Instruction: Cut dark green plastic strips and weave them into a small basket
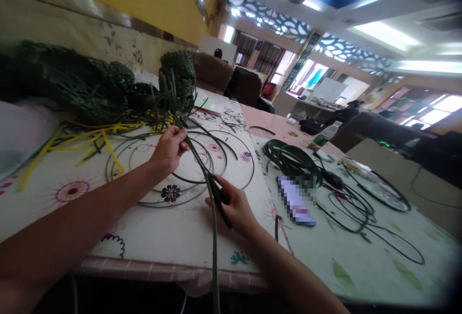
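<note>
My left hand (170, 148) pinches a long dark green strip (214, 237) near the middle of the table. The strip runs from loose green ends above that hand down past the table's front edge. Lower and to the right, my right hand (234, 206) is closed round a dark handled tool (221, 202), whose front end touches or crosses the strip; its exact shape is hard to make out. Thin dark hoops (253, 169) lie flat on the flowered tablecloth (144, 237) beneath and behind both hands.
Dark green woven baskets (83, 83) stand at the back left, with yellow strips (39, 160) before them. Right of my hands lie a coil of green strip (288, 157), a phone-like blurred object (296, 203), a black mouse (332, 179) and thin looped strips. A bottle (327, 133) stands farther back.
</note>
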The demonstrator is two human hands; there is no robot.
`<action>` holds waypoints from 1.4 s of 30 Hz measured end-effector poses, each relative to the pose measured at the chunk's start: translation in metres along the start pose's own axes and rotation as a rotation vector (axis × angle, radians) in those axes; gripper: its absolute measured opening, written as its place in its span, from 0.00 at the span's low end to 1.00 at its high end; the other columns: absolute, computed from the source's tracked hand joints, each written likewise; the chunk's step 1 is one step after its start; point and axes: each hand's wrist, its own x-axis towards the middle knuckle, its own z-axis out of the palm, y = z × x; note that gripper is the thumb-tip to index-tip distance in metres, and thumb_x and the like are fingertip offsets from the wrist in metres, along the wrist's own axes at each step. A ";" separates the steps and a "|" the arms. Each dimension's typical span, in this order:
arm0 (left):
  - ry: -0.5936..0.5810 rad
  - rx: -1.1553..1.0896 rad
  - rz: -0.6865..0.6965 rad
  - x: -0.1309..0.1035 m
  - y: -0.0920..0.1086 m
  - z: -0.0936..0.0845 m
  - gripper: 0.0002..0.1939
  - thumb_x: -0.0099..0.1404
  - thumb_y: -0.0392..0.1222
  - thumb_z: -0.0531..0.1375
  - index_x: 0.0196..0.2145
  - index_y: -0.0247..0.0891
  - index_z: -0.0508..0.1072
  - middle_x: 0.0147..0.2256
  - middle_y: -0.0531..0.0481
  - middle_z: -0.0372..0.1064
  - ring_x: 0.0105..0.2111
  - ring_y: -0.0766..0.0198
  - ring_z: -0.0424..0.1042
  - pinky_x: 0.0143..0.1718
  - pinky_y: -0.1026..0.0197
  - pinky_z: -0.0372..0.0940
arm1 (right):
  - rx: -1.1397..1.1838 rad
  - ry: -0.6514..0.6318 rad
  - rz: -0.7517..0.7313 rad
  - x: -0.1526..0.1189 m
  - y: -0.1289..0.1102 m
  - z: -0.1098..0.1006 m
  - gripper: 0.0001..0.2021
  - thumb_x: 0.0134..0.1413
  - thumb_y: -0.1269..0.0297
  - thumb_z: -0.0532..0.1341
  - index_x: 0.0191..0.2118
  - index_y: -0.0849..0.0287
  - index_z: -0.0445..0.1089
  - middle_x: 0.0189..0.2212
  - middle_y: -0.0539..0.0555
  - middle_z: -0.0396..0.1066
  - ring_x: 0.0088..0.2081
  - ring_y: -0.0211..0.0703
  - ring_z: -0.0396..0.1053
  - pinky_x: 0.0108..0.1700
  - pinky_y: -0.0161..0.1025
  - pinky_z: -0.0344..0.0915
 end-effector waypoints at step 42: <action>-0.047 0.028 -0.009 0.000 -0.002 -0.003 0.17 0.63 0.27 0.61 0.24 0.37 0.57 0.20 0.60 0.53 0.15 0.77 0.53 0.16 0.73 0.52 | -0.056 0.002 -0.021 -0.003 -0.002 0.001 0.27 0.51 0.62 0.67 0.58 0.59 0.71 0.27 0.47 0.67 0.27 0.36 0.60 0.31 0.31 0.59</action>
